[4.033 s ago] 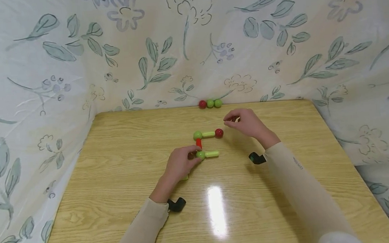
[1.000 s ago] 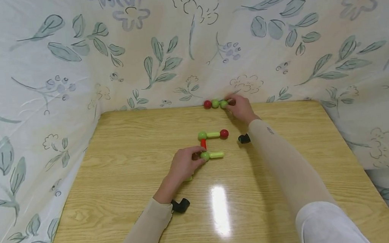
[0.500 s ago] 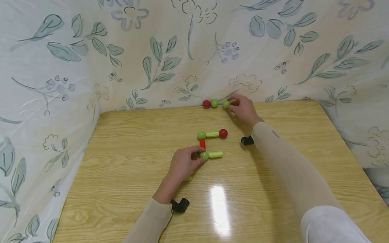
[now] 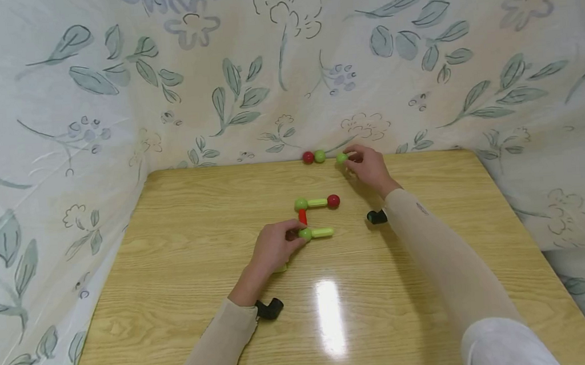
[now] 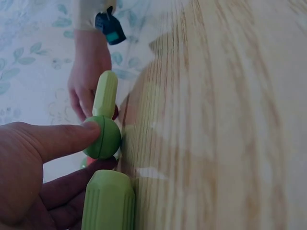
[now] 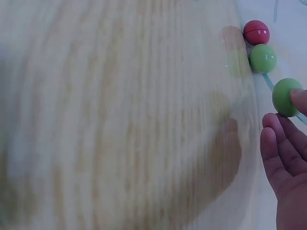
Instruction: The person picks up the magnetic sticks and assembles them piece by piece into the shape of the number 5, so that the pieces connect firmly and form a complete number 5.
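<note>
Four green balls (image 4: 319,156) and two red balls (image 4: 333,201) are seen. Three yellow-green rods (image 4: 322,233), one of them partly hidden, and one red rod (image 4: 302,216) are counted. Two black devices (image 4: 270,309) are shown.

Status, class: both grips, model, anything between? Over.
Left grip pinching round green ball on red-green ball-and-rod model. Right grip holding loose round green ball. Head view: model's round red ball between grips.
</note>
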Demonstrator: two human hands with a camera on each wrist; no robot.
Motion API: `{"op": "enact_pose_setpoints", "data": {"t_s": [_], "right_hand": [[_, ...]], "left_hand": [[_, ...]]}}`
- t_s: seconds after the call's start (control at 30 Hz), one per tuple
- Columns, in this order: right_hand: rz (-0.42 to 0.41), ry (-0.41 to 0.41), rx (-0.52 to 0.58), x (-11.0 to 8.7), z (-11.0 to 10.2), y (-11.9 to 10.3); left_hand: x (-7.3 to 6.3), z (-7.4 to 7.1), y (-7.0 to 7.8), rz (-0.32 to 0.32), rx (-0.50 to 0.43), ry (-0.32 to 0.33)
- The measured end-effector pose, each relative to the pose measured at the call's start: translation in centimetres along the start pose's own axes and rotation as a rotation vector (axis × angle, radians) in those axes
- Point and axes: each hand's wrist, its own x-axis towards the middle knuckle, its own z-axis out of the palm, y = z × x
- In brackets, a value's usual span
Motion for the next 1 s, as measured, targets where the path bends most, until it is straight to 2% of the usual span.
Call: {"op": "enact_pose_setpoints", "data": {"t_s": [0.43, 1.0], "right_hand": [[-0.014, 0.008, 0.037, -0.8, -0.5, -0.1], [-0.022, 0.017, 0.009, -2.1, -0.7, -0.5]], "left_hand": [[0.0, 0.2, -0.3, -0.004, 0.013, 0.006], [-0.1, 0.1, 0.1, -0.02, 0.026, -0.007]]}}
